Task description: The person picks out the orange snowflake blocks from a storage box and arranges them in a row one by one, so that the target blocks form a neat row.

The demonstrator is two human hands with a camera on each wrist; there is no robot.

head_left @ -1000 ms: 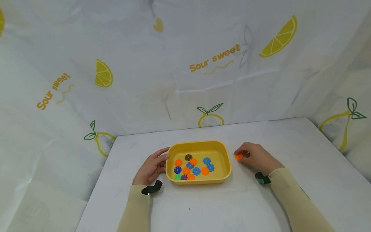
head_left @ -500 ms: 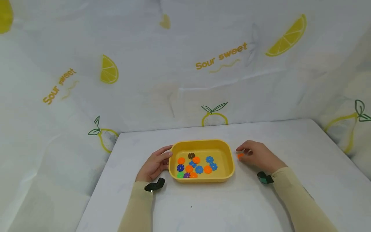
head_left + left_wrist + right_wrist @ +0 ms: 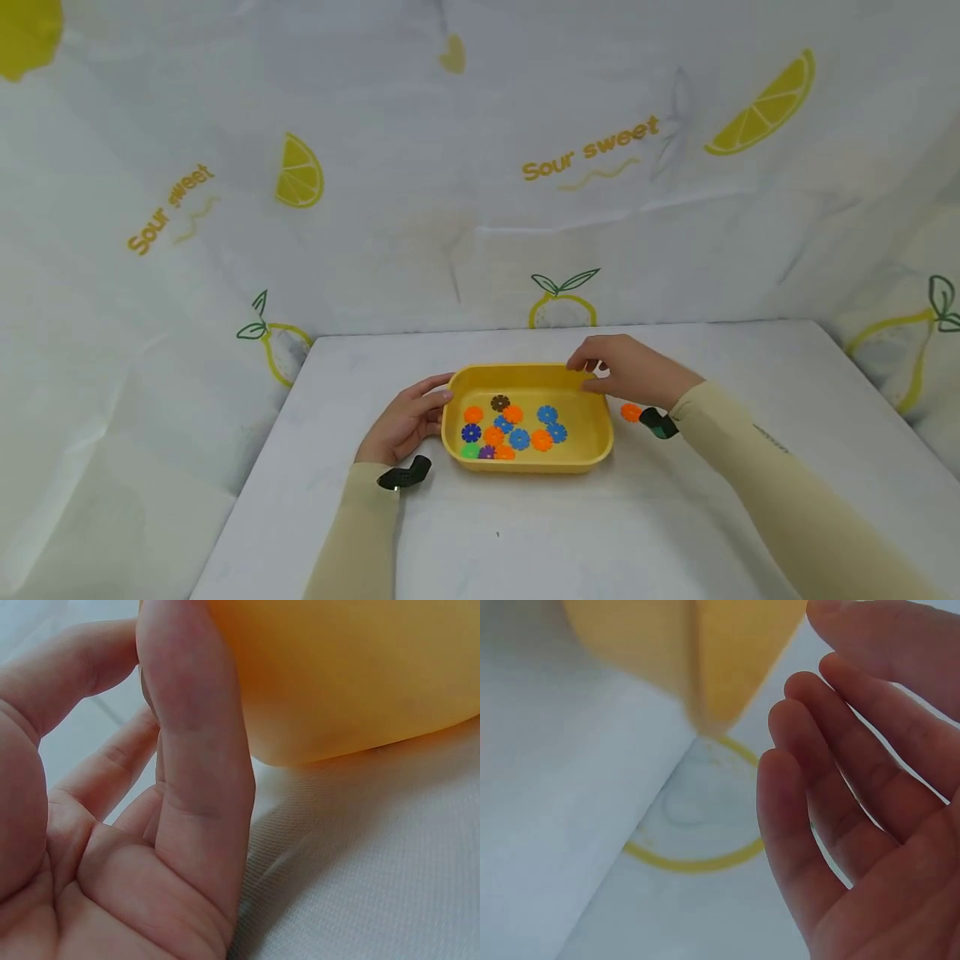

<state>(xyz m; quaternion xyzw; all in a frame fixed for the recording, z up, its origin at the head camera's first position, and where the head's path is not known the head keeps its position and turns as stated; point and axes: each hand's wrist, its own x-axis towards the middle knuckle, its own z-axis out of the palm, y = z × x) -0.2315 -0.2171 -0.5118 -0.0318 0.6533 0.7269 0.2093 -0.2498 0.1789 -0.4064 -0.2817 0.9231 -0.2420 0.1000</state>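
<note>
A yellow plastic tray stands on the white table, with several notched snowflake discs lying on its floor. Among them are a brown disc, a green disc, a dark blue disc and an orange disc. My left hand grips the tray's left end, thumb at the rim and fingers along the outside. Over the tray's back right corner is my right hand, its fingers loosely bent and holding nothing in the right wrist view. One orange snowflake disc lies on the table right of the tray, beside the right wrist.
White cloth printed with lemons hangs behind the table and at both sides. The tabletop's back edge runs close behind the tray. Each wrist wears a black band-mounted device.
My right hand has let go of the orange disc beside the tray and moved left and back, over the tray's corner. The left hand keeps its grip on the tray.
</note>
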